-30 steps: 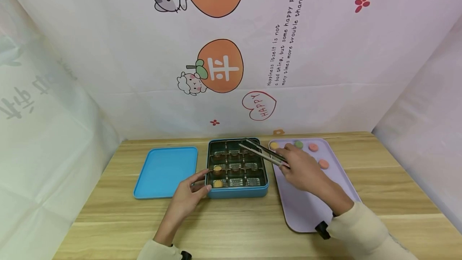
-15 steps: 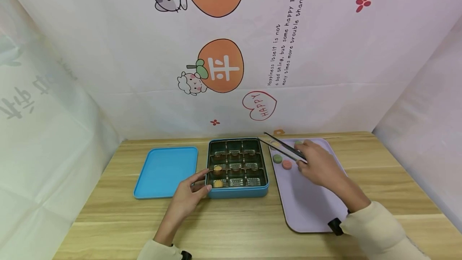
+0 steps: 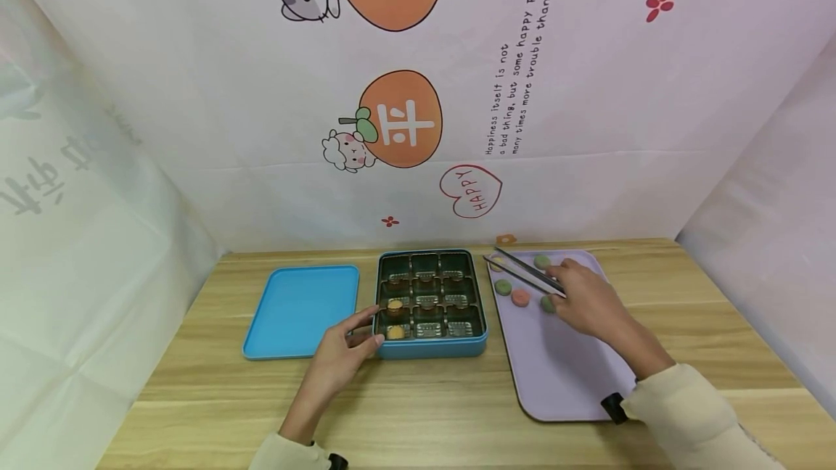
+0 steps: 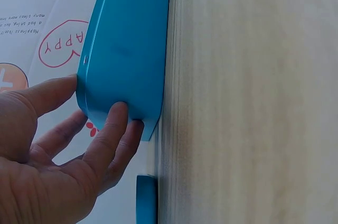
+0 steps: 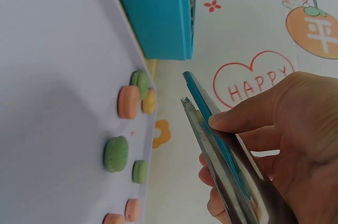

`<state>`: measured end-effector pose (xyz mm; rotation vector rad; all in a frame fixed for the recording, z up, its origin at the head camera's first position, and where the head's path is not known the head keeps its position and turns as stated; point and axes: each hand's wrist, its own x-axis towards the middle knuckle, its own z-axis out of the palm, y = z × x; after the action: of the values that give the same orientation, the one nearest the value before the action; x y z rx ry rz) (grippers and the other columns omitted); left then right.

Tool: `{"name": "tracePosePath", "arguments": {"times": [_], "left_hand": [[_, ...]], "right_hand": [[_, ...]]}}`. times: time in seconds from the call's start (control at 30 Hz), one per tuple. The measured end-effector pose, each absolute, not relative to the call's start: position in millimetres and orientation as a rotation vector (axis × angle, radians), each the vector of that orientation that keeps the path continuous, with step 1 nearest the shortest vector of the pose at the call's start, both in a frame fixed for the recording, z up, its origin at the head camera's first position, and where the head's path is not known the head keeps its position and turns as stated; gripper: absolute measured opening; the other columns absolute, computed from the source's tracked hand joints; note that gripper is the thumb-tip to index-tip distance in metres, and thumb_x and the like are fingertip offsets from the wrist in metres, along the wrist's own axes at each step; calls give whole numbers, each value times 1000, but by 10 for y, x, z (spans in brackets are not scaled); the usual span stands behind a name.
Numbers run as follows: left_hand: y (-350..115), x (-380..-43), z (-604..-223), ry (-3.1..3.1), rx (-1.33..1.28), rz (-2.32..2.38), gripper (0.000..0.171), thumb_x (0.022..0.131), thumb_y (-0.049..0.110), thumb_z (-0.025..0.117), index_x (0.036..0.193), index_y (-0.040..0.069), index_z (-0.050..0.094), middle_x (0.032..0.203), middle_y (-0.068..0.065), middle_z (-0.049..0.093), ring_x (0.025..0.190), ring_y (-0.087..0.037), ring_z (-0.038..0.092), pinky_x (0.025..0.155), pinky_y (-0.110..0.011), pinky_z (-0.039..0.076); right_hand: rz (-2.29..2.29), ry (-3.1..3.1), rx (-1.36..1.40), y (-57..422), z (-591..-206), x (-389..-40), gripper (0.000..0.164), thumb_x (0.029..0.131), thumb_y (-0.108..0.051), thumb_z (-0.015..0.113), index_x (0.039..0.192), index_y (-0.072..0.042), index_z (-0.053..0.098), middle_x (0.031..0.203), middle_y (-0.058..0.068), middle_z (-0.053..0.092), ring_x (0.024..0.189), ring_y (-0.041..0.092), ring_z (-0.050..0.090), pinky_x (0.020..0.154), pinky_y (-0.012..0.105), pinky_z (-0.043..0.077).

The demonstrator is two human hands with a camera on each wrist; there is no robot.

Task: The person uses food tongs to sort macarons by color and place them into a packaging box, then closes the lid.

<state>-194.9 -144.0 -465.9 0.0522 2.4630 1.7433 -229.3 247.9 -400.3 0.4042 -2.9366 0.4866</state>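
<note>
My left hand (image 3: 339,354) touches the near left corner of a blue box (image 3: 431,349), with thumb and fingertips against its wall in the left wrist view. Inside the box is a divided insert with two yellow macarons (image 3: 395,332) in its left column. My right hand (image 3: 588,302) holds metal tongs (image 3: 530,270) above the far left part of a lilac tray (image 3: 555,376). The tips of the tongs are apart, with nothing between them in the right wrist view. Near them on the tray lie a yellow macaron (image 3: 496,265), a green macaron (image 3: 503,286) and a pink macaron (image 3: 520,297).
Left of the box, a blue lid (image 3: 303,310) lies flat on the wooden table (image 3: 418,405). More macarons, green (image 5: 116,154) and pink (image 5: 132,210), sit on the tray, partly behind the right hand in the head view. A printed cloth (image 3: 575,93) hangs behind the table.
My right hand has carried the tongs from above the box rightward to above the tray, and their tips stand wider apart. My left hand has stayed at the box corner.
</note>
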Motion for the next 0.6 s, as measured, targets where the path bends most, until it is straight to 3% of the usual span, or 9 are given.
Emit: {"name": "tracePosePath", "arguments": {"times": [0.43, 0.6], "left_hand": [[-1447, -1954, -4672, 2469, 65, 1736, 52, 100, 9, 71, 150, 13, 59, 147, -30, 57, 127, -42, 66, 89, -41, 63], [-1449, -1957, -4675, 2473, 69, 1733, 52, 100, 10, 72, 150, 12, 59, 147, -30, 57, 128, -42, 66, 89, -41, 63]], "right_hand": [[442, -2955, 397, 2543, -4152, -2375, 36, 82, 1, 70, 116, 12, 72, 106, 23, 70, 83, 29, 64, 72, 49, 54], [435, -2949, 406, 2570, -4185, -2403, 35, 80, 1, 69, 113, 10, 73, 94, 15, 66, 77, 25, 59, 68, 44, 51]]}}
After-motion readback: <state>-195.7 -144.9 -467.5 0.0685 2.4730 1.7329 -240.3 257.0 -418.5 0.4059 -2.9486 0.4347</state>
